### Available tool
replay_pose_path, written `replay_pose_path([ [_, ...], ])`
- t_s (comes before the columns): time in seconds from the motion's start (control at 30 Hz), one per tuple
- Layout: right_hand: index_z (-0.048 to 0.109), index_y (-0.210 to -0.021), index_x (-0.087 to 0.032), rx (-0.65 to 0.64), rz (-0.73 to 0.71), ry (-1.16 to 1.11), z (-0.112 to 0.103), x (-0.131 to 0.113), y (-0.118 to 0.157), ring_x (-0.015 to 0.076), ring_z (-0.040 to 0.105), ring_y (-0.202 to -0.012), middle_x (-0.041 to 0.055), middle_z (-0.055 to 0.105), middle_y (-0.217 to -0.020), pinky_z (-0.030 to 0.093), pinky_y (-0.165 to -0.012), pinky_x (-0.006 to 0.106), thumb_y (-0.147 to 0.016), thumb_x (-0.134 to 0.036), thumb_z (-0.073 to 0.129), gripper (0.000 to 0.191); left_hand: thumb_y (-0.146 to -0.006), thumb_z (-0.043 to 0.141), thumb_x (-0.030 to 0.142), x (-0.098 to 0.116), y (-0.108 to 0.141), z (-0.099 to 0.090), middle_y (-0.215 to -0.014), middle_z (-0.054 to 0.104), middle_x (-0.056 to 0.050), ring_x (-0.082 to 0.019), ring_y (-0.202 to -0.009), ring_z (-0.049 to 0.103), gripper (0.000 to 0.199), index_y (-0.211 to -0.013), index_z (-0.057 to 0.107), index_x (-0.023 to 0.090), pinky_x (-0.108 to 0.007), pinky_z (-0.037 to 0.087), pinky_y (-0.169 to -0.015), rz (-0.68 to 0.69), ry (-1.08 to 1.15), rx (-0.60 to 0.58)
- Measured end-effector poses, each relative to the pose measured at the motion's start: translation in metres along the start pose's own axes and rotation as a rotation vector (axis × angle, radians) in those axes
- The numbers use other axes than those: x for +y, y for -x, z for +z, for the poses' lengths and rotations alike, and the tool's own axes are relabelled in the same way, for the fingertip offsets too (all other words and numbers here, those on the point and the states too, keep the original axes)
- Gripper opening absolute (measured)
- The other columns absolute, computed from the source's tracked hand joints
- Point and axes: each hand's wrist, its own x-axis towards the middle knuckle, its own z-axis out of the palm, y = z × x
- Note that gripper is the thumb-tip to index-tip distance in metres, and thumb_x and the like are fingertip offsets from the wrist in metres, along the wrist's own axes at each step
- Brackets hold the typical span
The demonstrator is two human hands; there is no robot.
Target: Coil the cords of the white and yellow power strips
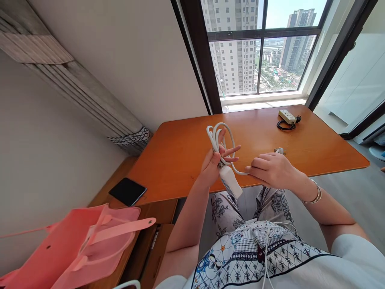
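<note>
A white power strip [231,181] hangs tilted below my left hand [214,163], just over the table's near edge. Loops of its white cord [214,134] are gathered in that hand, with the thumb across them and some fingers stretched through the coil. My right hand [269,170] pinches the free length of the same cord to the right of the coil. Beyond my right knuckles the white plug [280,151] with metal prongs sticks out; part of it is hidden by the hand.
The brown table [180,160] spans the area before me. At its far right lies a cream power strip [287,117] with a coiled black cord [285,125]. A black tablet [128,191] rests at the left corner, near a pink felt bag [75,237]. A window [261,64] stands behind.
</note>
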Motion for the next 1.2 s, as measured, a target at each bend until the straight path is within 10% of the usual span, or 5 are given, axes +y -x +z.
replay_pose_path([
  [0.37,0.072,-0.112,-0.028,0.091,0.268,-0.424,-0.007,0.014,-0.021,0.0141,0.055,-0.077,0.006,0.06,-0.1,0.046,-0.069,0.028,-0.095,-0.055,0.054,0.037,-0.081,0.069,0.059,-0.012,0.004,-0.006,-0.072,0.074,-0.008,-0.019,-0.057,0.07,0.045,-0.091,0.06,0.016,-0.025,0.052,-0.054,-0.407,-0.005,-0.305],
  [0.7,0.077,-0.105,-0.026,0.065,0.25,-0.516,0.008,0.037,-0.028,0.017,0.057,-0.083,0.0069,0.063,-0.099,0.047,-0.078,0.033,-0.091,-0.059,0.057,0.041,-0.081,0.064,0.063,-0.02,0.01,0.001,-0.075,0.076,-0.014,-0.017,-0.035,0.056,0.048,-0.081,0.047,0.018,-0.023,0.036,-0.033,-0.572,0.171,-0.569],
  [1.03,0.06,-0.129,-0.018,0.025,0.499,-1.379,0.029,0.026,-0.012,0.0159,0.065,-0.09,0.0058,0.069,-0.103,0.053,-0.086,0.032,-0.097,-0.049,0.051,0.046,-0.076,0.073,0.044,-0.03,0.021,-0.001,-0.048,0.054,0.004,-0.009,-0.022,0.036,0.035,-0.083,0.047,0.02,-0.019,0.029,-0.029,-0.457,0.458,-0.498],
  [1.2,0.059,-0.117,-0.016,-0.025,0.633,-1.513,0.032,0.022,-0.007,0.0131,0.063,-0.064,-0.0018,0.062,-0.073,0.052,-0.061,0.026,-0.092,-0.055,0.057,0.047,-0.076,0.072,0.055,-0.03,0.02,-0.007,-0.046,0.047,0.006,-0.008,-0.022,0.033,0.044,-0.081,0.046,0.021,-0.019,0.025,-0.028,-0.517,0.466,-0.498],
])
